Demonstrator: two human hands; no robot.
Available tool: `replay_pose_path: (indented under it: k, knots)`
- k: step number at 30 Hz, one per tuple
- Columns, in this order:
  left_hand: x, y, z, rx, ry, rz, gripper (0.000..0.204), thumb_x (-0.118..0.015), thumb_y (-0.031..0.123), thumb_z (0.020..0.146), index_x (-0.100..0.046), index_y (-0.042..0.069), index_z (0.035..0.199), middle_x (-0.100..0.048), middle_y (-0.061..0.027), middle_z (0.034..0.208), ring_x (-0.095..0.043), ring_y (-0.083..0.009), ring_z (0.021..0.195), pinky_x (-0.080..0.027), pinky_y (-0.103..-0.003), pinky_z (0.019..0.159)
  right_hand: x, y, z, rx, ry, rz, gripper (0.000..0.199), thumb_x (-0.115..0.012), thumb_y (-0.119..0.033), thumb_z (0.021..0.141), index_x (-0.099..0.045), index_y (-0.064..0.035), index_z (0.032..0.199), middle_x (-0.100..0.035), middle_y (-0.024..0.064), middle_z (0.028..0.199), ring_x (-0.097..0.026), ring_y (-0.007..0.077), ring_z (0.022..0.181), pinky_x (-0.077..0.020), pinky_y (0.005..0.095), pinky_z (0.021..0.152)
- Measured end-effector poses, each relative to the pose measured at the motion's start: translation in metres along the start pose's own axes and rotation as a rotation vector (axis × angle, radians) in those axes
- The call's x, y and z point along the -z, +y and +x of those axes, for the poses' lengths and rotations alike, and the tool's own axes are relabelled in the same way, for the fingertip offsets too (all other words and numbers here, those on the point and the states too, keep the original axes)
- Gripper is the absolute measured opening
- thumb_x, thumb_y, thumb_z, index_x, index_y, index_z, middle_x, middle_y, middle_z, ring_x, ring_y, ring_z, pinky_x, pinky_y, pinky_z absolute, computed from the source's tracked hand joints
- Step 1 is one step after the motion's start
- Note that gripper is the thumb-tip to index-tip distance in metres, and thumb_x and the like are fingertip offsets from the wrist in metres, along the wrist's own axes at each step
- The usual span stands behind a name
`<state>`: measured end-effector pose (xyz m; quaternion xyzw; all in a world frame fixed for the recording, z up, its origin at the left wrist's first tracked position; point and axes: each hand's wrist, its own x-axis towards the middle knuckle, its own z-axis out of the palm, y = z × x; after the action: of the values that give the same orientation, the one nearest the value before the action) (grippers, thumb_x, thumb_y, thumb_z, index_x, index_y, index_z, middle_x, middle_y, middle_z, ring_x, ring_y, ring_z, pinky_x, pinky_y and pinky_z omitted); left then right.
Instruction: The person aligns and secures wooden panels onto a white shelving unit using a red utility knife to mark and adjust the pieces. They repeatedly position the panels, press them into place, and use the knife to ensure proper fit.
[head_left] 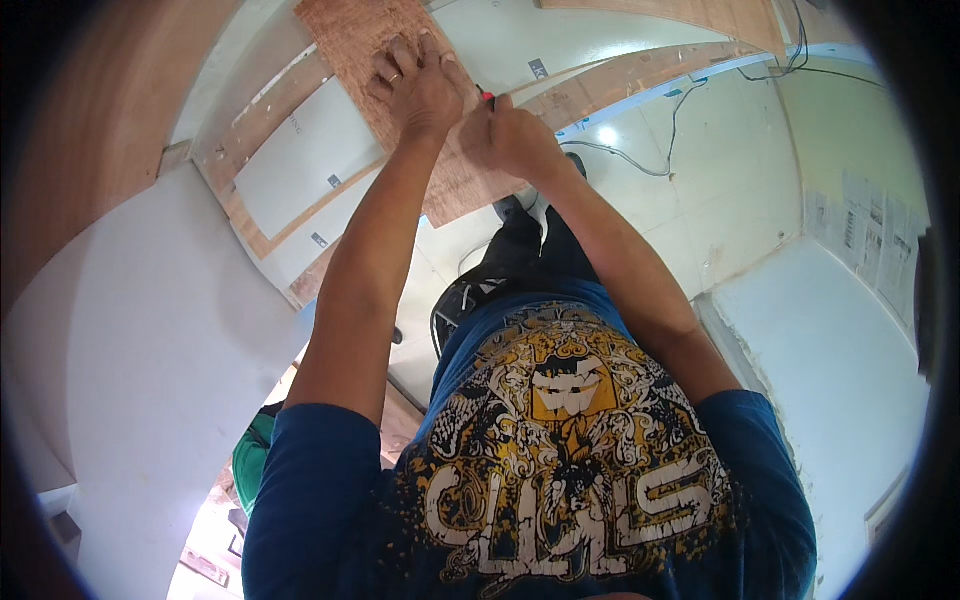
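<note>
A reddish-brown wooden board (455, 195) lies slantwise across a wood-framed white panel. My left hand (420, 92) presses flat on it with fingers spread; a ring shows on one finger. At the board's right edge, my right hand (528, 142) is closed around a small tool with a red and black tip (487, 98). Most of that tool is hidden in the fist, so its exact kind cannot be made out.
The framed white panel (310, 150) extends under the board on both sides. A dark cable (645, 168) runs over the pale tiled floor (640, 225) at right. Printed sheets (868, 235) cover part of the right wall. Green cloth (253, 462) shows at lower left.
</note>
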<state>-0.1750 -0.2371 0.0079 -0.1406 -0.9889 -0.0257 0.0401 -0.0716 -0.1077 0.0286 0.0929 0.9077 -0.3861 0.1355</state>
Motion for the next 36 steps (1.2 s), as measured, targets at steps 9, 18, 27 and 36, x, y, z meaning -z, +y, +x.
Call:
replay_pose_path:
  k: [9, 18, 27, 36]
  knots:
    - [-0.003, -0.005, 0.006, 0.011, 0.004, -0.001, 0.063, -0.039, 0.045, 0.105, -0.038, 0.014, 0.160, -0.023, -0.0225, 0.164, -0.018, -0.0504, 0.148, -0.018, -0.068, 0.113, 0.028, -0.004, -0.058, -0.041, 0.032, 0.066, 0.033, -0.057, -0.024, 0.097, -0.053, 0.0074, 0.106, -0.070, 0.0330, 0.088, -0.071, 0.0488, 0.088, -0.0569, 0.0552, 0.078]
    - [-0.011, -0.007, 0.007, -0.024, 0.106, -0.031, 0.059, -0.044, 0.045, 0.104, -0.048, 0.014, 0.154, -0.030, -0.0230, 0.160, -0.022, -0.0478, 0.145, -0.019, -0.068, 0.112, 0.017, -0.011, 0.013, 0.082, 0.182, 0.106, 0.030, -0.051, -0.025, 0.104, -0.051, 0.0046, 0.107, -0.068, 0.0339, 0.092, -0.069, 0.0485, 0.094, -0.0538, 0.0575, 0.083]
    - [-0.010, -0.006, 0.006, -0.004, 0.083, -0.001, 0.059, -0.042, 0.044, 0.104, -0.044, 0.015, 0.156, -0.030, -0.0225, 0.160, -0.023, -0.0467, 0.144, -0.018, -0.067, 0.112, 0.011, -0.019, 0.020, 0.023, 0.041, 0.007, 0.040, -0.046, -0.029, 0.103, -0.059, 0.0086, 0.111, -0.067, 0.0304, 0.104, -0.071, 0.0451, 0.096, -0.0575, 0.0519, 0.090]
    - [0.006, 0.000, 0.006, 0.027, -0.062, -0.062, 0.065, -0.040, 0.044, 0.103, -0.038, 0.011, 0.160, -0.022, -0.0232, 0.165, -0.014, -0.0503, 0.150, -0.012, -0.067, 0.116, 0.016, -0.029, 0.003, 0.017, 0.033, -0.098, 0.036, -0.049, -0.024, 0.098, -0.060, 0.0089, 0.106, -0.069, 0.0315, 0.099, -0.074, 0.0438, 0.091, -0.0602, 0.0519, 0.080]
